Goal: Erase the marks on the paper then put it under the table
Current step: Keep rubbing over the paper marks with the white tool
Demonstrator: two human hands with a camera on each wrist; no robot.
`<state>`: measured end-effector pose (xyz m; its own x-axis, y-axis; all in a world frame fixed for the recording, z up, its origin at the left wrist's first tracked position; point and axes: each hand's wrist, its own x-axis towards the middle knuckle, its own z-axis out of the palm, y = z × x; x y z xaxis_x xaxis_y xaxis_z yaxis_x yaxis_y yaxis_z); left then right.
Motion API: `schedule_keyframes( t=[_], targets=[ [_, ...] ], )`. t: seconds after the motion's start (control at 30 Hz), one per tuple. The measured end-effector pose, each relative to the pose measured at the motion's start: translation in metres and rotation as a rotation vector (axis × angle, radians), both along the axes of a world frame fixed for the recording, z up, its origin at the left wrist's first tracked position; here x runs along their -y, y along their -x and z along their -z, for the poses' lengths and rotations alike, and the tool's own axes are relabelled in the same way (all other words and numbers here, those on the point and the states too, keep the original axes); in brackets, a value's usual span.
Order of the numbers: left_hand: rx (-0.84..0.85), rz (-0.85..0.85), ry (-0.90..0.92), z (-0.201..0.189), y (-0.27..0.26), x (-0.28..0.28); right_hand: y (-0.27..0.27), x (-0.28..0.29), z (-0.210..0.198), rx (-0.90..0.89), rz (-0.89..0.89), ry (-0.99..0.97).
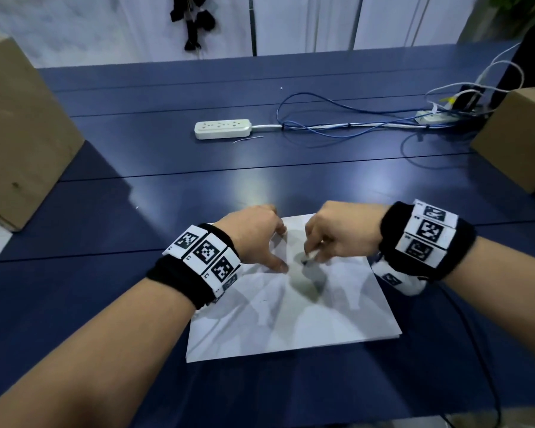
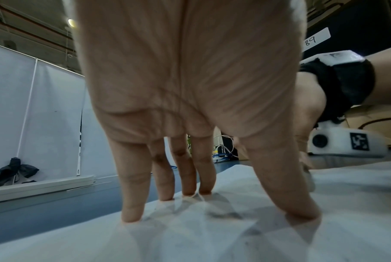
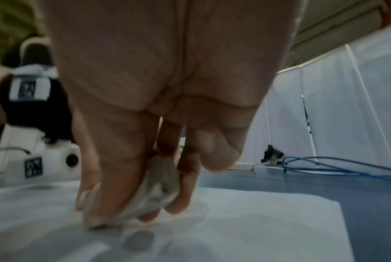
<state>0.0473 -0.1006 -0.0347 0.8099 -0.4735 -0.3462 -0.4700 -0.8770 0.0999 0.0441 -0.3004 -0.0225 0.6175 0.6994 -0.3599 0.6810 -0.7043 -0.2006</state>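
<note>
Blue table (image 1: 167, 211), white partitions behind; paper (image 1: 291, 319) lies flat at the near edge, at 6 o'clock from the power strip (image 1: 223, 128). Step in hand, by judgement: erasing, not yet stowing. Left hand (image 1: 254, 236) stands arched, fingers (image 2: 131, 203) spread and straight, tips pressing the sheet down. Right hand (image 1: 337, 236), at 3 o'clock of the left, pinches a worn eraser (image 3: 158, 186) between thumb and fingertips, its tip on the sheet. Faint grey smudges (image 2: 223, 214) remain; next move calls for firm strokes with the sheet held down.

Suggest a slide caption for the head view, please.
Left hand steadies paper while right hand rubs it with an eraser.
</note>
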Motion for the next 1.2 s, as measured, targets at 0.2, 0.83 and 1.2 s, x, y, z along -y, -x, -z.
schedule_keyframes(
  t=[0.2, 0.83, 1.2],
  targets=[
    [-0.005, 0.001, -0.009, -0.002, 0.001, 0.003, -0.037, -0.004, -0.007, 0.141, 0.209, 0.001],
    [-0.009, -0.009, -0.009, 0.002, 0.000, 0.000, -0.003, 0.014, 0.003, -0.008, 0.047, -0.081],
    [-0.001, 0.014, -0.004, -0.001, 0.000, 0.003, -0.020, 0.004, 0.006, 0.189, 0.124, -0.046]
  ],
)
